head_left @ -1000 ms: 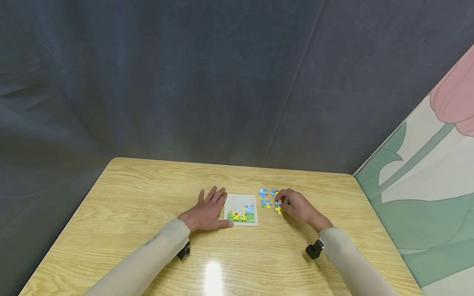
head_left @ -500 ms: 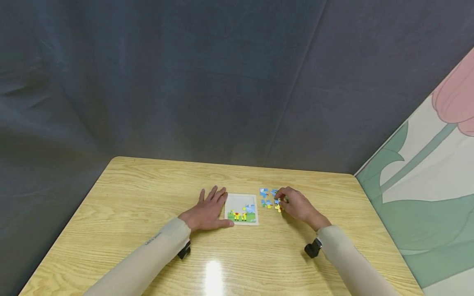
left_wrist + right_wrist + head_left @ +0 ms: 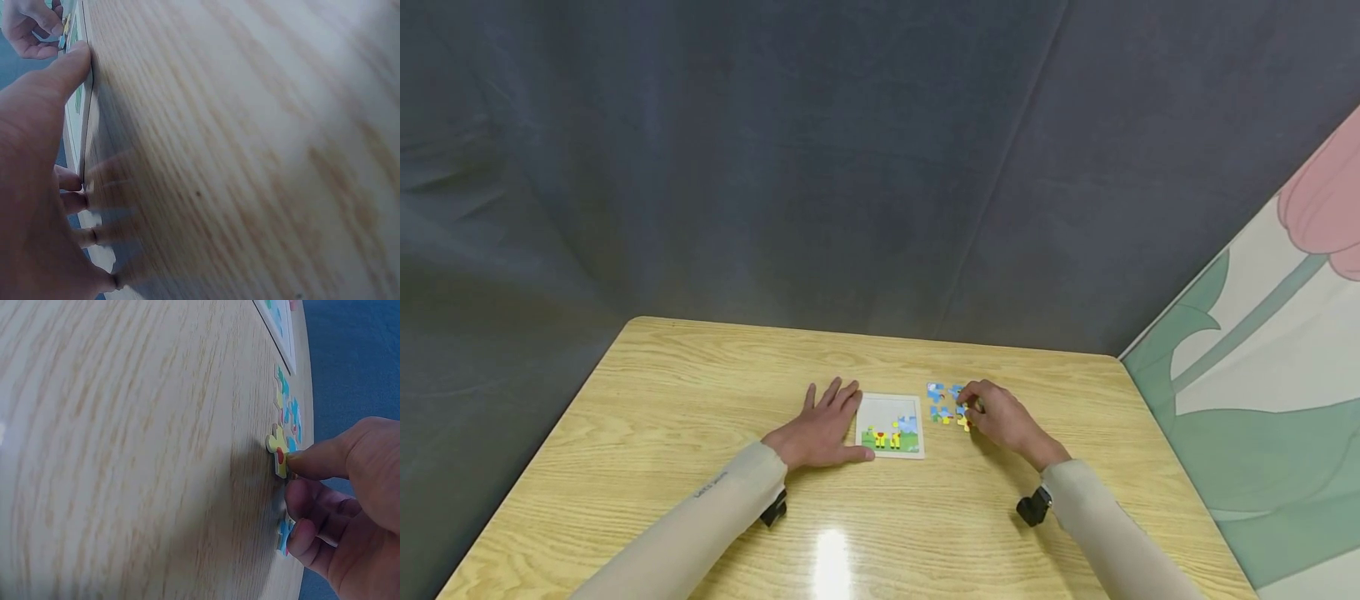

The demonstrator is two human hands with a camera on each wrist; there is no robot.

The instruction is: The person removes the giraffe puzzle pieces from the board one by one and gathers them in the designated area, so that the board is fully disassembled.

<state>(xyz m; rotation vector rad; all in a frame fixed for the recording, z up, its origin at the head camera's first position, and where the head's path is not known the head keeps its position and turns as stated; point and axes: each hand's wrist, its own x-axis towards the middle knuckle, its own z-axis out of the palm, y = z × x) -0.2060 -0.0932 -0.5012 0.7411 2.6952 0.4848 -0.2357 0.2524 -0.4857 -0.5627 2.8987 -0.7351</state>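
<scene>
A square white puzzle tray (image 3: 880, 410) is seen just below the centre of the head view, laid flat on a wood-grain table (image 3: 700, 367). Its lower strip and right side are filled with joined pieces printed in green, yellow, red and pale blue, while its upper left part is left bare and white. Loose puzzle pieces (image 3: 935, 392), mostly blue with yellow, green and red marks, are scattered just right of the tray. The left hand (image 3: 817, 433) is spread with straight fingers at the tray's left side; its thumb is laid against the lower edge and nothing is gripped. The right hand (image 3: 1002, 421) is held over the loose pieces with its fingers curled. In the right wrist view, a yellow piece (image 3: 275, 442) with a red spot is touched by its thumb tip, at right of centre; whether that piece is pinched cannot be told, since the other fingertips are partly overlapped. Compared with half a second ago, little has been changed: both hands are kept in nearly the same places, and the tray has not visibly been moved.
</scene>
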